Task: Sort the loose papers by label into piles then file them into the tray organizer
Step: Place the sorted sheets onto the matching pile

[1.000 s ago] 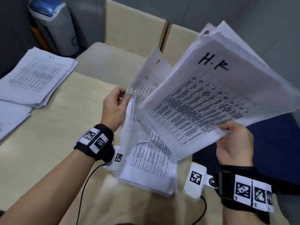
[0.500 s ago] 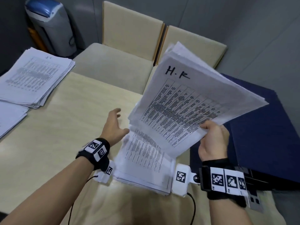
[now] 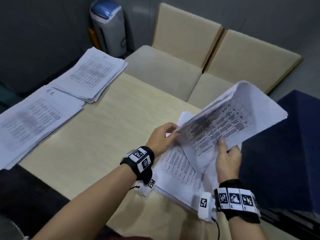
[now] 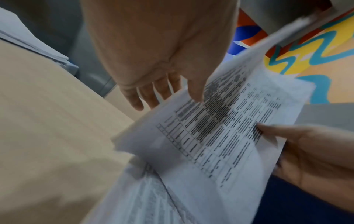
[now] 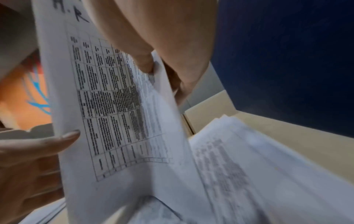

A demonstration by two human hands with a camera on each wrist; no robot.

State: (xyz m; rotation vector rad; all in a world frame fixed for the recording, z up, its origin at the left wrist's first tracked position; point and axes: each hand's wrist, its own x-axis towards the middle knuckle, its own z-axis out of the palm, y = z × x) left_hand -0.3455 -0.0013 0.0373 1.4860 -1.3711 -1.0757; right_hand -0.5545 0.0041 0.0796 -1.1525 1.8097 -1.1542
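H.R. sheaf (image 3: 230, 118) lowered since before | left hand (image 3: 161, 137) now pinches its edge | right hand (image 3: 226, 158) grips | sorting continues

A light wood-grain table (image 3: 97, 132) is seen in the middle of the room, its surface evenly lit with a soft sheen. Two cream upholstered chairs (image 3: 174, 66) are set side by side at its far edge, their backs touching. Grey walls (image 3: 259, 18) are seen behind them, meeting a grey floor. A grey bin with a blue lid (image 3: 109, 28) is placed in the far corner, near the left chair. A large dark blue block (image 3: 285, 153) is seen at the table's right side. In the left wrist view, a colourful patterned panel (image 4: 310, 50) of orange, yellow, teal and blue is shown beyond the table.
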